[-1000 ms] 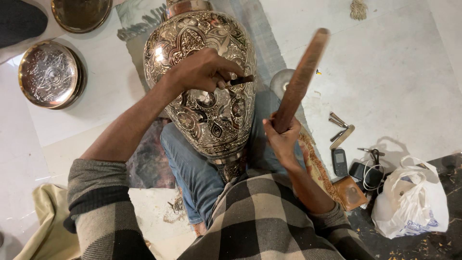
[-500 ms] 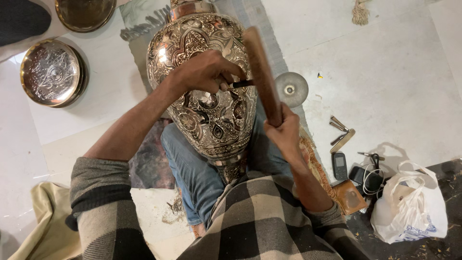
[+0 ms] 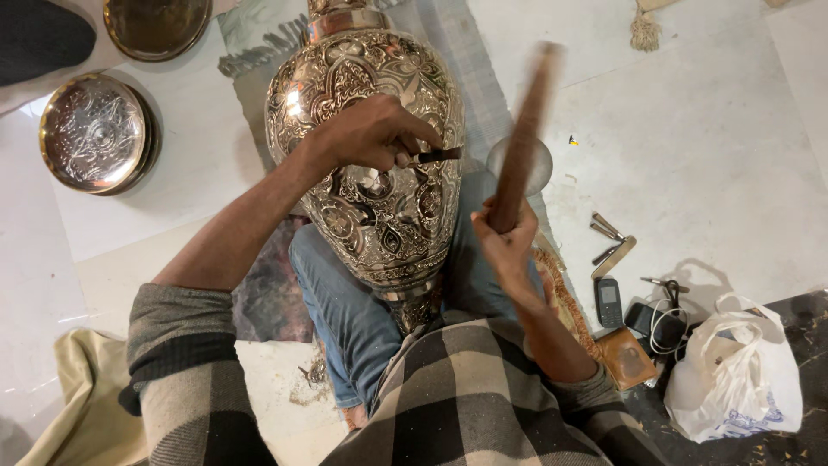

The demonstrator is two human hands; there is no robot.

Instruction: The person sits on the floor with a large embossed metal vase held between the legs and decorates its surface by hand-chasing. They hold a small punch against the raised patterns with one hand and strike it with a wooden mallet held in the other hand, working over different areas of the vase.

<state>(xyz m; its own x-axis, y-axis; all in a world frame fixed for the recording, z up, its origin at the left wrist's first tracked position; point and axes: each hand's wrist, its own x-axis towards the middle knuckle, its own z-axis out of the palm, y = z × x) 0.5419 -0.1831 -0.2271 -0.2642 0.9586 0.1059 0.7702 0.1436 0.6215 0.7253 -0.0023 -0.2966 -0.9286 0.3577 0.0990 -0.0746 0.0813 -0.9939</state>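
Since half a second ago the wooden mallet (image 3: 524,138) has swung away from the vase: its upper end now tilts toward the upper right of the frame and is blurred with motion, where before it lay close over the metal. Gripped around the mallet's lower end, the right hand (image 3: 504,246) is closed tight, just right of centre. At centre frame the left hand (image 3: 371,134) stays where it was, curled shut around a small dark chisel (image 3: 435,156) whose tip sticks out to the right, the hand resting against the engraved metal vase (image 3: 366,147). That vase lies across the person's lap on blue jeans, its neck toward the top edge and its foot near the checked shirt.

At upper left two engraved round trays (image 3: 95,131) sit on the pale floor. Right of the mallet, a small round metal dish (image 3: 542,168) shows behind it. Toward the lower right lie a few metal punches (image 3: 608,237), a dark phone (image 3: 609,302), a brown wallet (image 3: 628,358) and a white plastic bag (image 3: 733,371).
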